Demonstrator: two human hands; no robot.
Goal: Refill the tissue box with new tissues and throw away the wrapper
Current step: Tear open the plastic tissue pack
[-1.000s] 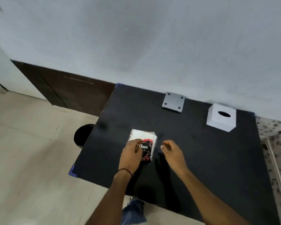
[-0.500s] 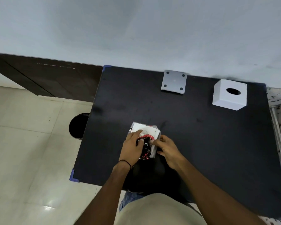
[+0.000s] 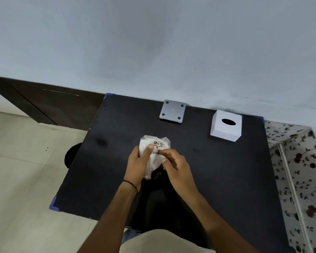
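A pack of tissues in a clear plastic wrapper [image 3: 156, 145] is held above the black table [image 3: 217, 170], its white printed side facing me. My left hand [image 3: 138, 164] grips its left side with the thumb on top. My right hand [image 3: 175, 165] pinches the wrapper's right side near the printed label. The white tissue box [image 3: 226, 127], cube-shaped with an oval hole on top, stands at the far right of the table, well apart from both hands.
A grey square plate [image 3: 172, 111] with four dark dots lies at the table's far edge by the wall. A black bin [image 3: 71, 155] stands on the tiled floor left of the table. A floral cloth [image 3: 297, 170] lies to the right.
My right hand came in and took hold of the pack. The pack has been turned, so its white printed side shows instead of the dark red-and-black face.
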